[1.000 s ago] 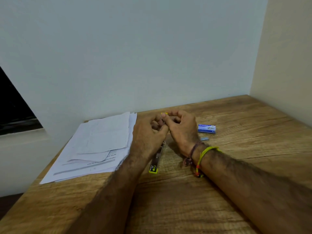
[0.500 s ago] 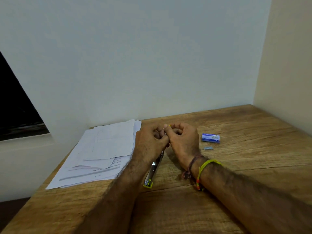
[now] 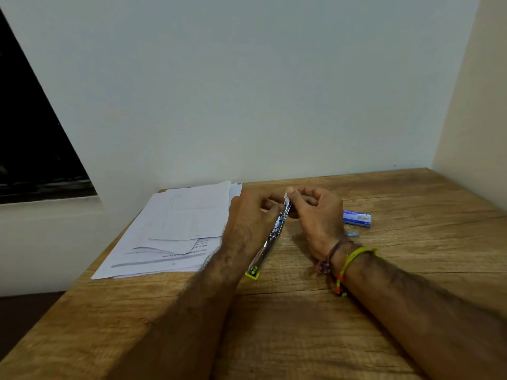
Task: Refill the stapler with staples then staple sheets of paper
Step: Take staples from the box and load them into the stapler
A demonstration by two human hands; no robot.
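A long metal stapler (image 3: pixel 270 239) with a yellow-green end lies opened out on the wooden table (image 3: pixel 301 325), its near tip resting on the wood. My left hand (image 3: pixel 251 220) grips its far part from the left. My right hand (image 3: pixel 315 212) pinches the stapler's far end from the right, thumb on top. Whether a staple strip sits between the fingers is hidden. A stack of white paper sheets (image 3: pixel 175 231) lies to the left of my hands. A small blue staple box (image 3: pixel 356 218) lies to the right, with a short loose staple strip (image 3: pixel 353 234) just in front of it.
A pale wall runs along the table's far edge and a second wall closes the right side. A dark window opening (image 3: pixel 33 133) is at the left. The table's left edge drops off beside the papers.
Both hands stay together at the stapler's far end. The metal channel of the stapler shows more between the hands now. The camera has tilted, shifting the scene lower in view.
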